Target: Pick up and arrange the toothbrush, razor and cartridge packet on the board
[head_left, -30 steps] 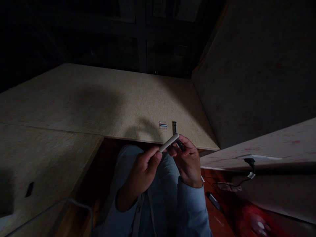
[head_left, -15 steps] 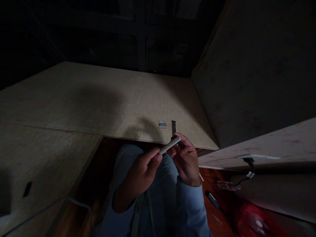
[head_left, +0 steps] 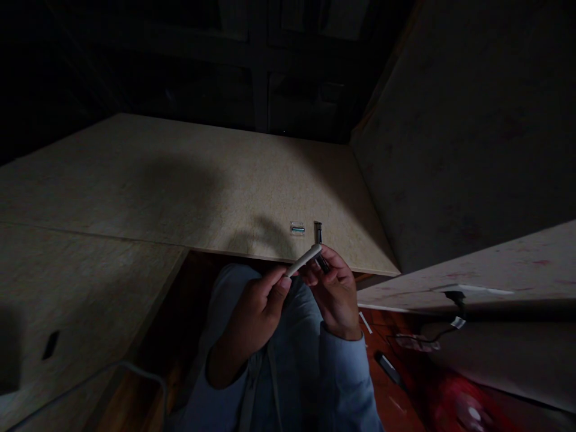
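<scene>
My left hand point(head_left: 256, 312) pinches the lower end of a slim pale rod-like thing point(head_left: 304, 259) between thumb and fingers. The rod slants up to the right, its rounded far end in front of the fingers of my right hand point(head_left: 335, 294). My right hand is closed around a small dark thing point(head_left: 323, 264), partly hidden behind the rod; its kind is unclear. Just beyond, on the table, lies a dark razor-like thing point(head_left: 318, 231), its lower end hidden. Left of it sits a small clear case point(head_left: 297, 228) with a blue-green strip inside.
The pale table point(head_left: 202, 180) has its front edge at my lap, and a side surface point(head_left: 90, 288) joins on the left with a grey cable point(head_left: 139, 369). A patterned panel stands at right. On the reddish floor lie a dark oblong object point(head_left: 387, 367) and a red bag point(head_left: 463, 402).
Both hands and the pale rod have shifted slightly left. The clear case and the razor-like thing stay in place on the table.
</scene>
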`<state>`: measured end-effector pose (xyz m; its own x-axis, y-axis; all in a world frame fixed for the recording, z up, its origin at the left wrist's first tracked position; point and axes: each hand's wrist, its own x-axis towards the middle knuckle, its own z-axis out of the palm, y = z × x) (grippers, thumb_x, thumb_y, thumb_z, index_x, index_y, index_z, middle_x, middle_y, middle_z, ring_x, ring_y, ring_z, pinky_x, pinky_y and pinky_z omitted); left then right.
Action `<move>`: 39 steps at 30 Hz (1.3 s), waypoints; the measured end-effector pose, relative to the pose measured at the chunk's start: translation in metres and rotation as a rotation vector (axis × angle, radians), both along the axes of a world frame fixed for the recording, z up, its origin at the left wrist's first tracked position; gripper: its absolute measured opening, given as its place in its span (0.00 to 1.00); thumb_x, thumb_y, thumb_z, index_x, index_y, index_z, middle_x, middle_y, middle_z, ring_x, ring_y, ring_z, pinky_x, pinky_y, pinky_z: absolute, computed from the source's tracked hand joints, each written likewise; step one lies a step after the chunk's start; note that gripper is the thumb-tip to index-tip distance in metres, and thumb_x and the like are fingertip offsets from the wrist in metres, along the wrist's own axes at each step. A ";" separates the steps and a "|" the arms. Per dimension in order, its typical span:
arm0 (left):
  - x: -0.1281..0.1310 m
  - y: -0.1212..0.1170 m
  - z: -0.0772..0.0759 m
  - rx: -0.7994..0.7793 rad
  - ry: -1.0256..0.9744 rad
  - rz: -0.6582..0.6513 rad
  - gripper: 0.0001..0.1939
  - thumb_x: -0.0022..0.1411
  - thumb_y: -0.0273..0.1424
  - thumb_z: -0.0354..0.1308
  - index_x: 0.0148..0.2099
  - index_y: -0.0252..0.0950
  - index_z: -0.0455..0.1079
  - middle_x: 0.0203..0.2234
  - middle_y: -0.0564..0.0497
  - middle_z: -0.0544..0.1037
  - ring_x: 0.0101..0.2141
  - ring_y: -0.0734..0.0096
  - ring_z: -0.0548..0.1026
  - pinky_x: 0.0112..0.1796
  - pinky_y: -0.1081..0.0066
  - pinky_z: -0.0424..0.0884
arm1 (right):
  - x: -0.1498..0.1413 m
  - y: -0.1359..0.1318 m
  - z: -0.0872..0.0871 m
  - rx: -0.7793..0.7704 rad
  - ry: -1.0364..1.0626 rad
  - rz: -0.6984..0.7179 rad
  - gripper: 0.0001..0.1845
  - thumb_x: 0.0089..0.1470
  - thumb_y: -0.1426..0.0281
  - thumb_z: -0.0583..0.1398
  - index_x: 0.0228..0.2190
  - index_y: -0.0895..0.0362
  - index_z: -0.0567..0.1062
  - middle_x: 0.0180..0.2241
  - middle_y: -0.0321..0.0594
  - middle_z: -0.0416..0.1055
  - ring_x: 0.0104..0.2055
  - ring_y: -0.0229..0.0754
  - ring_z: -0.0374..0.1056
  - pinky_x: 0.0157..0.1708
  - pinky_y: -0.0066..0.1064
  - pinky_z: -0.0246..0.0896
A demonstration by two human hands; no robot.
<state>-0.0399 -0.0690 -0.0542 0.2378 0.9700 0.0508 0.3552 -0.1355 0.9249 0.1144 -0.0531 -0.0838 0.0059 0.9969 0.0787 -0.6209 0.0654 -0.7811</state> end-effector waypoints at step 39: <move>0.041 0.061 -0.016 -0.460 -0.745 0.163 0.25 0.46 0.47 0.72 0.36 0.34 0.70 0.15 0.62 0.64 0.12 0.88 0.51 0.13 0.80 0.42 | -0.008 0.017 -0.016 -0.011 -0.396 -0.415 0.21 0.50 0.68 0.70 0.47 0.52 0.81 0.38 0.39 0.80 0.38 0.41 0.74 0.45 0.38 0.71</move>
